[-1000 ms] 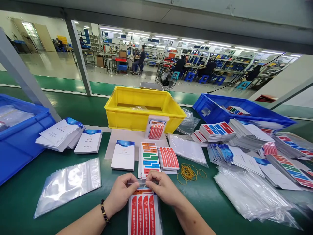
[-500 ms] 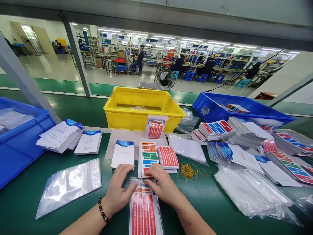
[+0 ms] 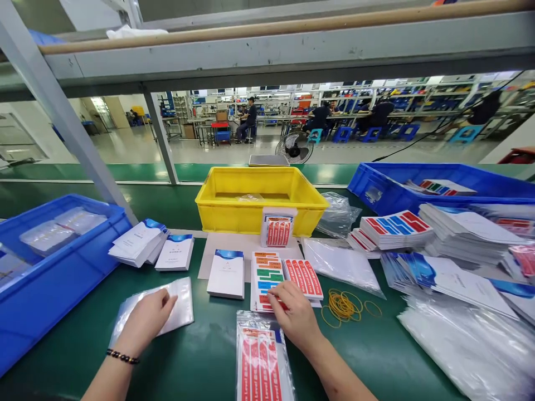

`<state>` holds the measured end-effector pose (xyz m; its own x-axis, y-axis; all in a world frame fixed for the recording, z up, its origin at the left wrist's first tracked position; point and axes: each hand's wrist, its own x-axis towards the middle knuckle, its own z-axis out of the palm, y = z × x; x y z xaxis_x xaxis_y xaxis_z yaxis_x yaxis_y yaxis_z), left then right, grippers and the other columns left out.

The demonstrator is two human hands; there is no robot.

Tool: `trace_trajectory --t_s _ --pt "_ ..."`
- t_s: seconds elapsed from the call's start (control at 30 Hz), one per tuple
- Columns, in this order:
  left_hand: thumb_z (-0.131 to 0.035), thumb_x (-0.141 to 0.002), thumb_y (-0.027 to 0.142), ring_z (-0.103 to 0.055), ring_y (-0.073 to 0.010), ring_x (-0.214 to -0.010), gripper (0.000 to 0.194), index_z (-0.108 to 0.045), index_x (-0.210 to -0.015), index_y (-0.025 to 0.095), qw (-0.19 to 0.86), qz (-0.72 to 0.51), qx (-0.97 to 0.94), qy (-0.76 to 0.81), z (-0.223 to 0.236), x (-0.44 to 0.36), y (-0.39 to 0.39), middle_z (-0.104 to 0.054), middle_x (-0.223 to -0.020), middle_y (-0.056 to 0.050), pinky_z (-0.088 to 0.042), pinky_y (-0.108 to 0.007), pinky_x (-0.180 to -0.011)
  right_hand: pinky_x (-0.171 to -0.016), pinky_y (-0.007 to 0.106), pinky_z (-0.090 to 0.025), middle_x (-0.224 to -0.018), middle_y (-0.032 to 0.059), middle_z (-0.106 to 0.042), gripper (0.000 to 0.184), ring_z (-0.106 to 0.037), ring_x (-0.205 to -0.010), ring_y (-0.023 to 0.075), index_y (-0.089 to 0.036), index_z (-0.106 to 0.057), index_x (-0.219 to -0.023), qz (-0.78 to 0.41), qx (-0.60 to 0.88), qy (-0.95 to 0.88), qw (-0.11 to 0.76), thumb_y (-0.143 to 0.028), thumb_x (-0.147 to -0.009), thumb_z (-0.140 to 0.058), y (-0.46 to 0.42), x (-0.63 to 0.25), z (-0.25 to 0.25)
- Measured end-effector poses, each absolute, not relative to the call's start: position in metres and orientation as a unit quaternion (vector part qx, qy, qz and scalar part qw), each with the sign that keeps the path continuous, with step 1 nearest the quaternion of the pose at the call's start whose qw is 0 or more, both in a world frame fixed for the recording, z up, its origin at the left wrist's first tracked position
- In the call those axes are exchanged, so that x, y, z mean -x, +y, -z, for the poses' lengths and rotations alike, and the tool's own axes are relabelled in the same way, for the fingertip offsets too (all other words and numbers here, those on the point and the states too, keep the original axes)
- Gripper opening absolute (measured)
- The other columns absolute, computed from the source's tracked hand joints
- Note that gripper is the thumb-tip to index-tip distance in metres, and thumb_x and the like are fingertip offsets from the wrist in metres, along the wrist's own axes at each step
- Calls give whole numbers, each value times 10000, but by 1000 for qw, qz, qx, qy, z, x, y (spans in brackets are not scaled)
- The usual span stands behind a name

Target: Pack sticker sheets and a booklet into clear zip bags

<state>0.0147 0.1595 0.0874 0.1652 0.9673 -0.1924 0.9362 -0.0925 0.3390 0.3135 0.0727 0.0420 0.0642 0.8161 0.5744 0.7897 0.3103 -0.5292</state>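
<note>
My left hand (image 3: 147, 318) is over the stack of clear plastic bags (image 3: 180, 303) at the left, its thumb and fingers drawn together; what is between them, if anything, is hidden. At the lower right edge of a stack of multicoloured sticker sheets (image 3: 267, 273), my right hand (image 3: 295, 314) has bent fingers closed on the top sheet's edge. Below it lies a filled clear bag (image 3: 261, 362) with red-striped stickers inside, touched by neither hand. A stack of white booklets (image 3: 225, 275) with blue tops stands left of the sheets, and red label sheets (image 3: 304, 277) lie right of them.
A yellow bin (image 3: 259, 217) stands behind, a bagged sticker pack (image 3: 277, 229) leaning on its front. Blue bins (image 3: 62, 267) flank the bench. Rubber bands (image 3: 343, 306), more plastic bags (image 3: 443, 340) and booklet piles (image 3: 463, 231) lie right. A metal shelf beam (image 3: 267, 55) crosses above.
My left hand has left the filled bag and moved left over the clear bags. My right hand has shifted from the bag's top onto the sticker sheets. The view has tilted up.
</note>
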Motion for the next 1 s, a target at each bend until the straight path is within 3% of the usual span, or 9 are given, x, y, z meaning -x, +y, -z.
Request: trace_trajectory --t_s 0.13,0.3,0.43,0.53,0.63,0.7,0.8,0.9,1.0 --pt "-507 -697 308 -557 -229 -592 196 -457 -534 212 207 26 -734 646 -75 12 165 -624 -607 -60 -280 -281 -516 -612 318 -415 -678 53 -569 191 -501 -667 191 -183 -588 -732 -24 572 -694 437 -187 -864 -450 71 -309 -45" --pt "-403 -760 245 -551 -198 -630 190 -470 -589 199 219 6 -757 615 -81 5 156 -615 -652 -45 -300 -266 -544 -608 311 -413 -655 48 -578 219 -516 -652 187 -190 -587 -695 -77 543 -703 452 -206 -863 -448 70 -301 -47" --pt "-359 -797 278 -528 -168 -614 223 -455 -611 204 249 -30 -799 546 -91 -37 133 -573 -630 -10 -324 -252 -557 -619 285 -437 -664 49 -613 329 -570 -660 171 -185 -621 -673 -211 505 -708 446 -292 -895 -404 67 -290 -46" --pt "-358 -786 223 -511 -158 -586 198 -475 -628 201 233 -39 -842 486 -85 -77 111 -575 -628 -17 -299 -257 -543 -615 273 -463 -713 55 -674 318 -622 -654 174 -160 -664 -879 -294 514 -700 400 -366 -882 -422 63 -282 -43" --pt "-378 -764 185 -515 -164 -616 160 -504 -666 195 226 -64 -874 426 -76 -110 101 -596 -674 -37 -294 -270 -566 -627 287 -491 -752 63 -701 381 -649 -654 191 -121 -547 -1178 -292 567 -695 333 -303 -859 -446 61 -279 -39" --pt "-403 -752 195 -499 -160 -611 136 -499 -656 192 273 -99 -863 413 -72 -125 104 -583 -668 -28 -295 -269 -569 -713 316 -504 -881 108 -707 405 -663 -785 217 -103 -504 -1230 -243 580 -712 311 -216 -856 -398 61 -280 -36" --pt "-476 -748 318 -451 -135 -554 204 -462 -588 192 455 -180 -763 422 -69 -139 115 -509 -578 17 -307 -255 -546 -794 359 -501 -1065 177 -658 424 -636 -948 253 -67 -511 -1216 -164 582 -739 297 -142 -838 -334 61 -283 -29" --pt "-463 -743 434 -385 -109 -444 320 -425 -531 198 574 -217 -659 435 -61 -147 123 -414 -466 55 -298 -245 -473 -723 372 -522 -1005 183 -671 429 -653 -871 263 -56 -517 -1196 -125 583 -753 278 -109 -815 -329 60 -283 -25" --pt "-425 -737 411 -366 -96 -409 306 -429 -521 194 594 -229 -630 444 -50 -150 125 -407 -447 57 -272 -234 -429 -681 357 -519 -924 150 -679 391 -652 -798 247 -85 -532 -1163 -127 582 -748 291 -114 -810 -365 60 -281 -28"
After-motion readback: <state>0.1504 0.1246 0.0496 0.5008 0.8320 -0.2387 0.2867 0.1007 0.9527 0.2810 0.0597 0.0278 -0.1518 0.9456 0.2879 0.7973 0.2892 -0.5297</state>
